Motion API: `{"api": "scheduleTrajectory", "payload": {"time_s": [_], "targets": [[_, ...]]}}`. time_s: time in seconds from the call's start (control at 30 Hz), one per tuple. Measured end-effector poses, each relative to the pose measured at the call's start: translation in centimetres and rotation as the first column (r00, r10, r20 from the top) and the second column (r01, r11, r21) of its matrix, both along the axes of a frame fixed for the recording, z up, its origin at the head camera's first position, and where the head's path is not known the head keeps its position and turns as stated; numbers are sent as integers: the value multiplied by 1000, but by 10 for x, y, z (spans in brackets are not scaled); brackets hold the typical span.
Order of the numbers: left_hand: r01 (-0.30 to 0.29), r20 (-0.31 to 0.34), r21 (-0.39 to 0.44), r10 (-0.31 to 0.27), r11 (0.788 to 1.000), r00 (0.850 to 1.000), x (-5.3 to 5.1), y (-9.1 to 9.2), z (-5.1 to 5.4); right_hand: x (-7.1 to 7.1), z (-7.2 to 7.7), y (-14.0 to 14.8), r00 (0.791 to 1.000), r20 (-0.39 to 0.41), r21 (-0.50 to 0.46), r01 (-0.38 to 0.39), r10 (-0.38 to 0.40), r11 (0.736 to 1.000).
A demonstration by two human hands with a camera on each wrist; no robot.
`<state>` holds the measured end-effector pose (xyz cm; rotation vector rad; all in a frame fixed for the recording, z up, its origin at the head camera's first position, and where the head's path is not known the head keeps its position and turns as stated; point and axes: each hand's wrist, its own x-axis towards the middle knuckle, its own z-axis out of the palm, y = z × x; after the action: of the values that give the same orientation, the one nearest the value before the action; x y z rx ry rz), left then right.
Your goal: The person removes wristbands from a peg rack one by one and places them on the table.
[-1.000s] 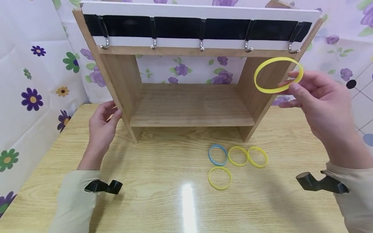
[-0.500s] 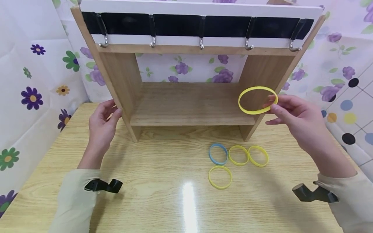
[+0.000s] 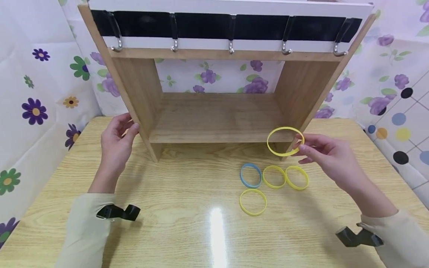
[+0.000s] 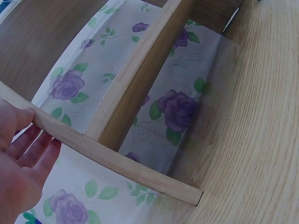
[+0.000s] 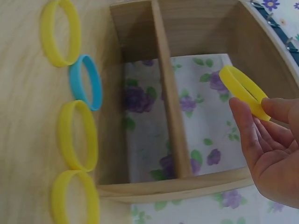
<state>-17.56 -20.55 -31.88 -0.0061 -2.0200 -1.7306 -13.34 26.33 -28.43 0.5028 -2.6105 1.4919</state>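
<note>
My left hand (image 3: 117, 143) grips the left side panel (image 3: 110, 70) of a wooden shelf unit, thumb on its front edge. In the left wrist view, its fingers (image 4: 42, 154) lie on the panel's other side. My right hand (image 3: 330, 160) pinches a yellow silicone wristband (image 3: 284, 155) between thumb and fingers, held in front of the unit's lower right corner. On the table, a blue wristband (image 3: 250, 186) lies in a row with a yellow wristband (image 3: 275, 187) and another yellow wristband (image 3: 299, 189). A further yellow wristband (image 3: 253, 214) lies nearer, just below the blue one.
Along the top of the unit runs a white and black rail (image 3: 202, 26) with several metal hooks (image 3: 231, 48). A wide board (image 3: 218, 115) spans the unit low down. The wood-grain table (image 3: 167, 216) extends toward me. Flowered sheeting (image 3: 40, 93) hangs behind and at the left.
My right hand has come down and leftward with the yellow wristband, from near the rightmost hook to just above the table wristbands. The left hand stays on the side panel.
</note>
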Motion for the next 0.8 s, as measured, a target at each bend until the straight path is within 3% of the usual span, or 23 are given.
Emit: {"api": "scheduleTrajectory", "payload": {"time_s": [0.33,0.8], "targets": [[-2,1,15,2,1000,1000,0,0,1,1,-25,11,990,126,15,-61,59,998],[3,-22,41,-2,999,1000,-1,0,-1,1,-49,28,930,316,-22,-191,188,981]]}}
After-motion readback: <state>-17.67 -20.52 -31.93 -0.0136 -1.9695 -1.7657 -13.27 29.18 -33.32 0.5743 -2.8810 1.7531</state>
